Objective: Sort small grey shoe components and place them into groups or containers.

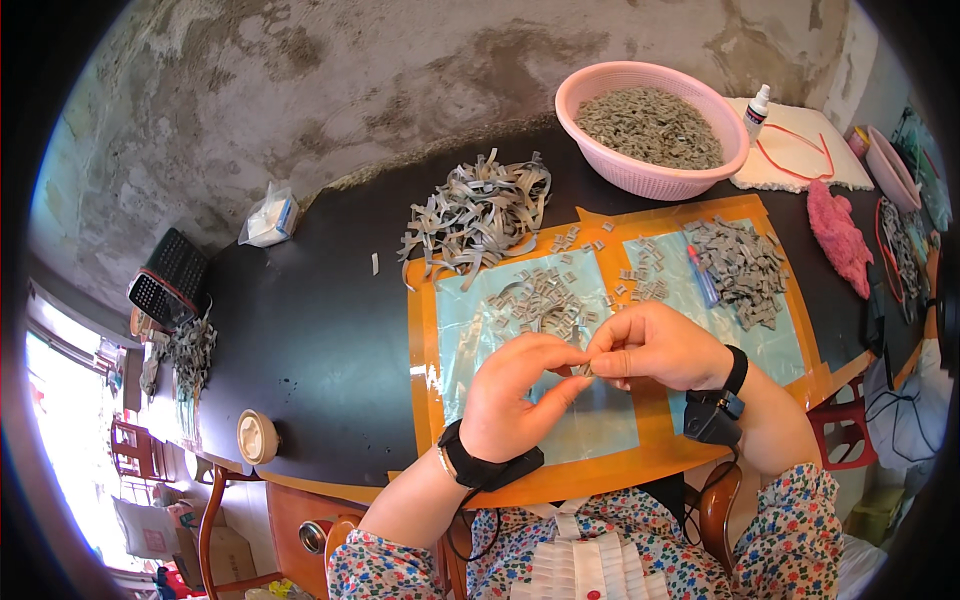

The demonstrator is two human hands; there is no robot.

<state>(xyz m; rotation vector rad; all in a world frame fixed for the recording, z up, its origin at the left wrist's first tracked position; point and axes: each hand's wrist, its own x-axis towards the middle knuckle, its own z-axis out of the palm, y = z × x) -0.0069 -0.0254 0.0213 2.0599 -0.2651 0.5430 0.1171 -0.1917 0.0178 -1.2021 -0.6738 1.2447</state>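
Note:
My left hand [515, 390] and my right hand [655, 348] meet fingertip to fingertip over the near middle of the table. Both pinch a small grey piece [586, 369], mostly covered by the fingers, so its exact kind is hard to make out. Just beyond them, small grey buckle-like pieces [545, 300] lie scattered on a light blue sheet [460, 310]. To the right, a denser heap of similar grey pieces [740, 270] sits on a second blue sheet [790, 345], with a blue tube with a red cap [700, 275] at its left edge.
Behind the sheets lies a pile of grey strips [480, 215]. A pink basket [650, 180] full of small grey pieces stands at the back, beside a white bottle [757, 110]. A pink cloth [840, 240] is at right. Leftward are a beige bowl [257, 437] and a black basket [165, 280].

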